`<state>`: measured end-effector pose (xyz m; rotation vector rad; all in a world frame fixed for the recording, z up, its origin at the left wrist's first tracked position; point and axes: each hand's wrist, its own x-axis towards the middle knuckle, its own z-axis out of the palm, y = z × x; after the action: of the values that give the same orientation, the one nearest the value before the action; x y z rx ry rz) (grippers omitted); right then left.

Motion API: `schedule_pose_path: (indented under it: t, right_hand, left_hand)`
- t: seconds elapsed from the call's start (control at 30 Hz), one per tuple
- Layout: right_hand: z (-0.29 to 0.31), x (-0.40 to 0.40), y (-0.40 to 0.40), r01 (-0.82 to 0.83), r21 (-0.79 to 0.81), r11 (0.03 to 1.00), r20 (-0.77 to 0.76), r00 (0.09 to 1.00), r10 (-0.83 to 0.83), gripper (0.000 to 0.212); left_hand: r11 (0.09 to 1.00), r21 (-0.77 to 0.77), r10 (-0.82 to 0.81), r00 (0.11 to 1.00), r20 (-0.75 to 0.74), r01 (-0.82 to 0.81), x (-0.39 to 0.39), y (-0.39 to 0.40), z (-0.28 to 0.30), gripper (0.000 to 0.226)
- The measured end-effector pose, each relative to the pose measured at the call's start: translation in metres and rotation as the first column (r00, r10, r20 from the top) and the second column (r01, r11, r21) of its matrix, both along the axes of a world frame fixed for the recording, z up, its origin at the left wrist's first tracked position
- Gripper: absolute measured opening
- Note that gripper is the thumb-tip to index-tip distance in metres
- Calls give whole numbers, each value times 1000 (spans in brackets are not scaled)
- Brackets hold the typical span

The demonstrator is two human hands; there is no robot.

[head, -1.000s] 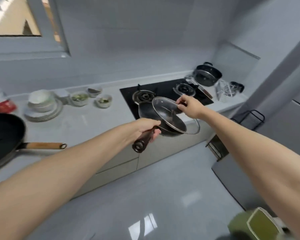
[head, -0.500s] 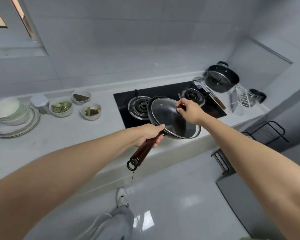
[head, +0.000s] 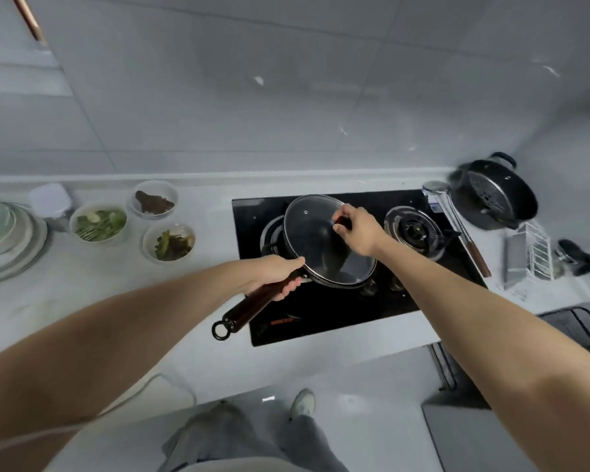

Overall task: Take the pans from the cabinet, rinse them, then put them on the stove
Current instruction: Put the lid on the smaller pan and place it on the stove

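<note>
Two hands at work in the head view: left hand [head: 276, 274] wrapped round the dark wooden handle [head: 252, 304] of the frying pan [head: 334, 267], held over the left burner [head: 269, 233] of the black gas stove [head: 338, 311]; right hand [head: 360, 228] pinching the knob of the tilted glass lid [head: 315, 229] on the pan. Beside the stove on the desk [head: 116, 301], three bowls of food [head: 168, 241]. At far right, a black pot [head: 498, 194].

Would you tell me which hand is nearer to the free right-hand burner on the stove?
Right. The right hand pinches the glass lid's knob just left of the free burner; the left hand grips the pan handle farther left, nearer the stove's front.
</note>
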<state>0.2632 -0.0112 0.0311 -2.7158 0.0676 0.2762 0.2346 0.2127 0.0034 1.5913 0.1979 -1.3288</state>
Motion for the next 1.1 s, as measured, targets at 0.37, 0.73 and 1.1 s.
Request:
schedule_pose_path:
  t: [0.37, 0.73, 1.1]
  right_hand:
    - [-19, 51, 15, -163, -21, 986, -53, 985, 162, 18]
    - [-42, 46, 44, 81, 29, 996, -29, 996, -80, 25]
    - [-2, -7, 126, 168, -76, 983, 382, 915, -127, 45]
  left_hand:
    - [999, -44, -6, 997, 77, 10, 30, 23, -41, 48]
    - [998, -53, 26, 998, 59, -23, 32, 36, -63, 47]
    - [913, -39, 386, 828, 406, -407, -3, 122, 2, 35]
